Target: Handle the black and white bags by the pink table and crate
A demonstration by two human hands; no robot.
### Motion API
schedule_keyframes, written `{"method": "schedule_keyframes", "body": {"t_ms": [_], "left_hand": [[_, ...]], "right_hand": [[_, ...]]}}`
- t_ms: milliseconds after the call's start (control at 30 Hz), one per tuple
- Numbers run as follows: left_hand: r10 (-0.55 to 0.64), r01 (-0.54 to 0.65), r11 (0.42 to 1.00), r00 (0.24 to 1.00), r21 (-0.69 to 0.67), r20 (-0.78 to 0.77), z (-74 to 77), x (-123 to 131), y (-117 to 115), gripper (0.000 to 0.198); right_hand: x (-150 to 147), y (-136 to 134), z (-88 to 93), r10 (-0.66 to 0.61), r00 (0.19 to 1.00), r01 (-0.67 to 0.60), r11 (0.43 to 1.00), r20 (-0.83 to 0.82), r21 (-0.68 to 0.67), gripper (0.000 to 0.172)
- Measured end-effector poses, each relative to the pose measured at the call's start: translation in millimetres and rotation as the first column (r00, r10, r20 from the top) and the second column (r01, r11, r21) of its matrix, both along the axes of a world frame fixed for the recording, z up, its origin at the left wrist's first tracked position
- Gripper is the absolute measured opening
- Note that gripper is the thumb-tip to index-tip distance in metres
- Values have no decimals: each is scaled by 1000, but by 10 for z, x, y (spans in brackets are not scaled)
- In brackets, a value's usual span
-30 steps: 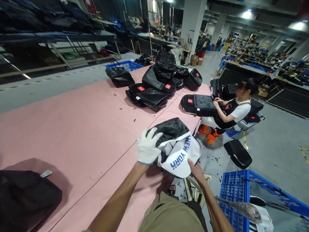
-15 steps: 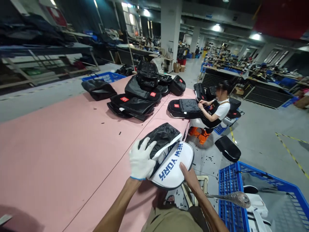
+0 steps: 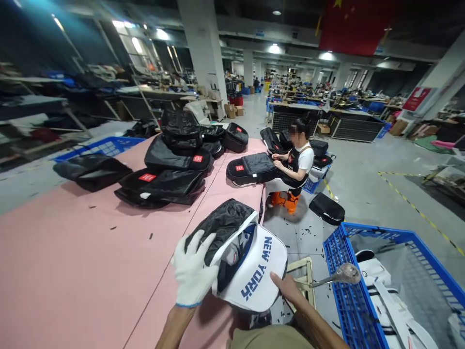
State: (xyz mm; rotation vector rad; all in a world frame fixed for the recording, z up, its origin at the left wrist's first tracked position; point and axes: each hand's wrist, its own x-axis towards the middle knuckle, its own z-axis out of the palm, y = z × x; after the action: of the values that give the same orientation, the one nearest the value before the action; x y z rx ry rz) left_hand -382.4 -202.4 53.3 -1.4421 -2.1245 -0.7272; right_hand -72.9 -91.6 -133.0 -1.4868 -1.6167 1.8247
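Bare right hand [image 3: 285, 287]: thumb on the rim of a curved white panel lettered NEW YORK [image 3: 254, 278], gripping; underside fingers hidden. White-knit-gloved left hand [image 3: 195, 269]: fingers spread on the shiny black fabric bag [image 3: 228, 218], its mouth gaping between both hands. Firm rim pinch, light left pressure should hold it open. Left of the fingers, pink-covered table [image 3: 80, 261].

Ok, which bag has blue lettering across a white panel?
The bag touched by the gloved left hand and bare right hand; the black bags on the pink table show no blue lettering.
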Motion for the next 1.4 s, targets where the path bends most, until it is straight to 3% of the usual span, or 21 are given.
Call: {"method": "schedule_keyframes", "body": {"t_ms": [100,167,267,367,433,533,633,733,833,900,967,1067,1233,1333,1400], "left_hand": [[-172,168,981,984,101,34,54,112,64,53],[-272,261,953,961,153,57,142,210,161,63],[-395,376,906,916,195,68,311,420,395,71],[-543,516,831,834,207,100,458,690,670,76],[-649,610,757,744,234,161,503,893,838,78],[-763,716,643,571,272,303,473,1225,1048,81],[-835,817,507,386,275,391,409,1586,1212,78],[-890,912,331,217,242,401,407,1941,1330,71],[-911,950,163,41,265,411,431,2219,1406,72],[-918,944,101,-34,315,395,398,2354,1444,68],[-924,933,125,-15,337,382,288,2468,1476,60],[-926,945,186,78,267,370,-25,2635,1528,56],[-905,991,101,53,92,422,-608,2909,1701,69],[-886,991,64,3,117,465,-781,3090,1866,63],[-850,985,84,-9,153,526,-824,3238,1984,56]], "right_hand": [[81,353,289,-87,981,51,977,172,205,86],[134,557,531,-182,949,45,885,256,463,92],[195,729,957,-178,958,-73,604,224,794,107],[287,759,1411,-56,970,-206,333,237,920,118],[409,728,1636,-8,963,-260,218,268,941,118],[722,613,1749,-73,956,-270,169,285,948,98],[1153,392,1673,-198,953,-208,132,231,969,62],[1566,87,1596,-311,935,-150,92,171,984,32],[1858,-216,1562,-420,897,-118,72,138,990,36],[1997,-389,1522,-470,870,-121,91,150,988,40],[2124,-541,1448,-524,828,-134,161,200,978,39],[2328,-723,1295,-622,734,-104,295,274,950,39],[2634,-749,1141,-698,645,30,429,310,903,35],[2751,-599,1131,-685,640,70,503,348,862,36],[2840,-493,1108,-659,648,61,545,382,836,38]]}}
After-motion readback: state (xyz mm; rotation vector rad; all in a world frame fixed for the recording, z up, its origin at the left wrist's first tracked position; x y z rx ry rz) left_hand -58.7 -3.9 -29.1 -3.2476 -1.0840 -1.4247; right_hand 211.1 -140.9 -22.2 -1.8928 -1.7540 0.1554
